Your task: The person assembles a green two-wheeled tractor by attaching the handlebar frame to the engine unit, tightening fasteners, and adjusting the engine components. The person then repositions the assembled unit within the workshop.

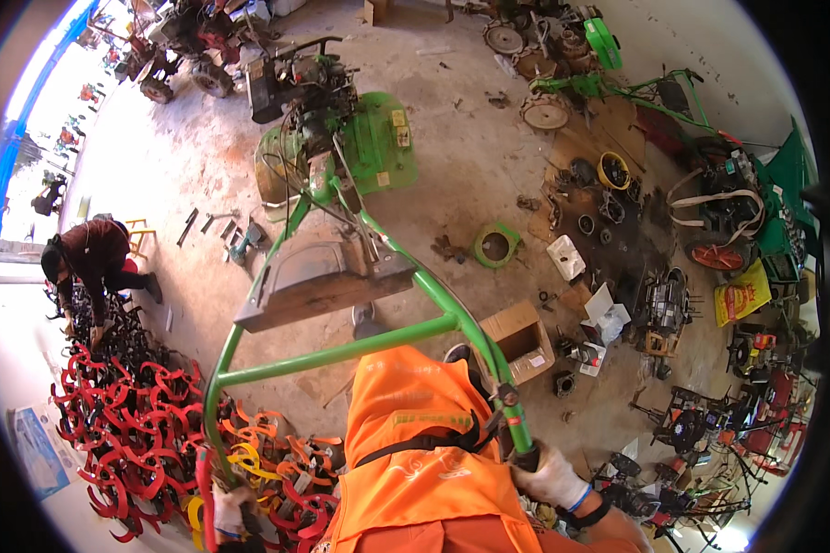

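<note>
I stand behind a green walk-behind tiller [383, 138] with an engine [318, 92] and a wide green fender at its far end. Two green handlebars run back toward me, joined by a green crossbar [341, 350]. A dark, dusty tray [327, 281] lies between them. My right hand [553, 479], in a white glove, is closed round the black grip of the right handlebar. Down at the lower left, my left hand [233, 511], also gloved, is closed on the left handlebar's end beside a red lever [205, 498]. Its fingers are partly hidden.
Red curved tiller blades [138, 433] are piled on the left, where another person [92, 263] bends over them. An open cardboard box [516, 341], a green ring-shaped part [496, 245] and a yellow bucket [612, 170] stand on the right. More machines line the walls.
</note>
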A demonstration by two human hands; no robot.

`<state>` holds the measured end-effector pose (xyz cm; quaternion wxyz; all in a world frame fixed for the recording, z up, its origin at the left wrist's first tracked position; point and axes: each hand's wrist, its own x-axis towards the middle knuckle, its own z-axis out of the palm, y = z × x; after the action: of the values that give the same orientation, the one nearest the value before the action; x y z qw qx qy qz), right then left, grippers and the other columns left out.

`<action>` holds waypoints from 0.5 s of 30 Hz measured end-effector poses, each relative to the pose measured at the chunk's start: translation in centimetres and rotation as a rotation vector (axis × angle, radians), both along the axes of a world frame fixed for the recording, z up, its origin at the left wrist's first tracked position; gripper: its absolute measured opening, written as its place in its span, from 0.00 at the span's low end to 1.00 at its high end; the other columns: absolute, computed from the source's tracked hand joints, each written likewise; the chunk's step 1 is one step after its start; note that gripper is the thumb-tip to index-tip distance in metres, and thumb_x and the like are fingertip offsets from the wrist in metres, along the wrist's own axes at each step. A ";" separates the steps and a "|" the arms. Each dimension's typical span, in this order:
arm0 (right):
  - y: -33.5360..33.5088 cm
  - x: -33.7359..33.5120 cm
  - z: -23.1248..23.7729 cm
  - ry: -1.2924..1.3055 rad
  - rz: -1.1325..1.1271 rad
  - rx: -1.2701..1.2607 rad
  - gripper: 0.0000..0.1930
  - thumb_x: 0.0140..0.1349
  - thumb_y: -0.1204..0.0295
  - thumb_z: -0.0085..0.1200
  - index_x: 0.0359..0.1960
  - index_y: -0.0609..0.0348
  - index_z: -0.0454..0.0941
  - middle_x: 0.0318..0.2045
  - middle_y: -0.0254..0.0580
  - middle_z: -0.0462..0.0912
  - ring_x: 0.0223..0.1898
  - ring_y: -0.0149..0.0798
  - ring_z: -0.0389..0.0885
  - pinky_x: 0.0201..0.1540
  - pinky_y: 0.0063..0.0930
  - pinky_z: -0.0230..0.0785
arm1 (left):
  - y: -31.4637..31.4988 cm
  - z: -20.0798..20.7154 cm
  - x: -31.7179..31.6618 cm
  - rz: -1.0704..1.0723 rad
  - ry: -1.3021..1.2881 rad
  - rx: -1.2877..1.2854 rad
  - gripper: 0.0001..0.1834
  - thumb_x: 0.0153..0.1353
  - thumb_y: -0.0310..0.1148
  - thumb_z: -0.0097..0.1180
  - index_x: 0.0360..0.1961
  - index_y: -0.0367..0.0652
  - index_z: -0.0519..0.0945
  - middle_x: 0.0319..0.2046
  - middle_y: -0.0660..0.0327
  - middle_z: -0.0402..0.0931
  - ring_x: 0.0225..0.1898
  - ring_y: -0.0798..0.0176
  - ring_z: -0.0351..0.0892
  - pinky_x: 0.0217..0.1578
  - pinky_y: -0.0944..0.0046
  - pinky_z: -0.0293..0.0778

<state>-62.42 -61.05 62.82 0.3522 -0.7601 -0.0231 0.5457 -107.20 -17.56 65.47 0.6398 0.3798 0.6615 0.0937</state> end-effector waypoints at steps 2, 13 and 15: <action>-0.9 3.4 0.1 -0.066 0.076 0.049 0.22 0.64 0.64 0.73 0.54 0.63 0.82 0.35 0.37 0.87 0.37 0.32 0.86 0.46 0.33 0.83 | -2.0 -0.6 2.2 -0.113 0.053 0.036 0.11 0.54 0.19 0.62 0.39 0.34 0.77 0.17 0.52 0.77 0.12 0.51 0.77 0.14 0.51 0.77; -1.8 11.4 0.1 0.138 -0.016 0.023 0.14 0.65 0.70 0.72 0.44 0.59 0.79 0.28 0.31 0.83 0.26 0.29 0.82 0.31 0.30 0.78 | -7.8 -2.7 5.9 0.028 -0.075 0.069 0.07 0.59 0.20 0.63 0.39 0.33 0.80 0.16 0.52 0.77 0.12 0.52 0.78 0.15 0.52 0.78; -1.4 10.9 0.2 0.158 -0.034 -0.022 0.12 0.67 0.71 0.70 0.43 0.58 0.78 0.27 0.32 0.82 0.24 0.29 0.81 0.28 0.30 0.76 | -7.6 -2.0 6.1 0.078 -0.100 0.032 0.06 0.60 0.20 0.63 0.39 0.35 0.81 0.16 0.53 0.77 0.12 0.53 0.78 0.15 0.53 0.78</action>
<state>-51.53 -62.47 63.05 0.3537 -0.7188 0.0238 0.5981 -101.07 -25.14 63.49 0.6616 0.3588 0.6416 0.1480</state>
